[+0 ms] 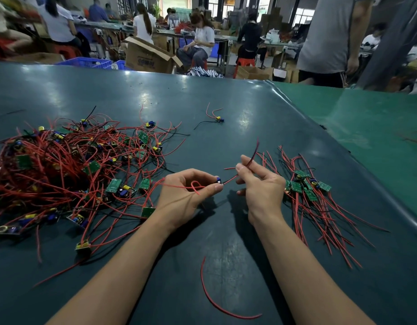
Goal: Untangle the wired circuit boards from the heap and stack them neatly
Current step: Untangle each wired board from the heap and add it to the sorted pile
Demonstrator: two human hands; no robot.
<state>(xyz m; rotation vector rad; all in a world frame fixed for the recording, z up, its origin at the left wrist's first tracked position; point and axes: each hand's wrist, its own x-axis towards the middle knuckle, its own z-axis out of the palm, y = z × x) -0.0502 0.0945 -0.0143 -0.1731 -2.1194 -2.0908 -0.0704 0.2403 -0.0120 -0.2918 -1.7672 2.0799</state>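
A big tangled heap (62, 165) of small green circuit boards with red and black wires covers the left of the dark table. On the right lies a tidier stack of boards (306, 186), their wires fanned toward me. My left hand (186, 195) pinches one small board (218, 180) between thumb and fingers, a red wire looped over its palm. My right hand (261, 186), just right of it, grips that board's red and black wires (252, 158), which stick up past my fingers.
One wired board (218, 119) lies alone farther back at centre. A loose red wire (217, 301) curves on the table near me. The table's raised edge (320, 137) runs diagonally on the right beside a green surface. People work at benches beyond.
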